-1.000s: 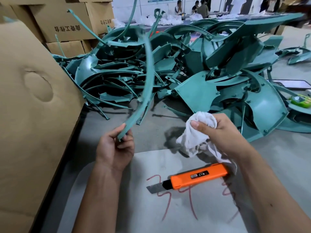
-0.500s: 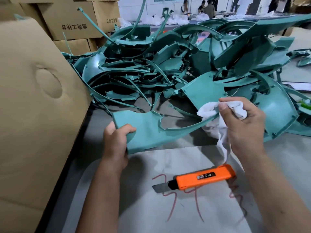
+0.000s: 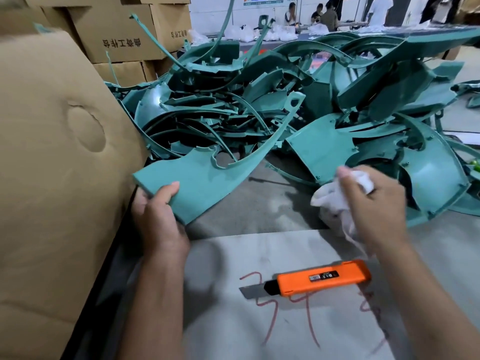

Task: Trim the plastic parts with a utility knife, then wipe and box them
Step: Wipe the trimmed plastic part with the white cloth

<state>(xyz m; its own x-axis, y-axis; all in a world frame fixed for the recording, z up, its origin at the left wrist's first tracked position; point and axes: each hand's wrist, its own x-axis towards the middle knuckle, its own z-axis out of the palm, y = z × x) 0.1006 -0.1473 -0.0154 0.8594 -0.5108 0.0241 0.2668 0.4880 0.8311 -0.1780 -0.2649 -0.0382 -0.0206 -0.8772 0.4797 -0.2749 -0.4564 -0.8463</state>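
Hands at a trimming counter (image 3: 259, 211): the left hand (image 3: 158, 216) grips the wide end of a teal part (image 3: 205, 178), held above the counter with its thin curved arm rising toward the pile (image 3: 285, 105) behind. The right hand (image 3: 374, 206) clutches a white rag (image 3: 335, 198), apart from the part. An orange knife (image 3: 322, 279), blade out, lies on a grey sheet (image 3: 259, 320). A box (image 3: 52, 178) stands at left.

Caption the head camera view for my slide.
Left hand holds curved teal plastic part; right hand grips white cloth.
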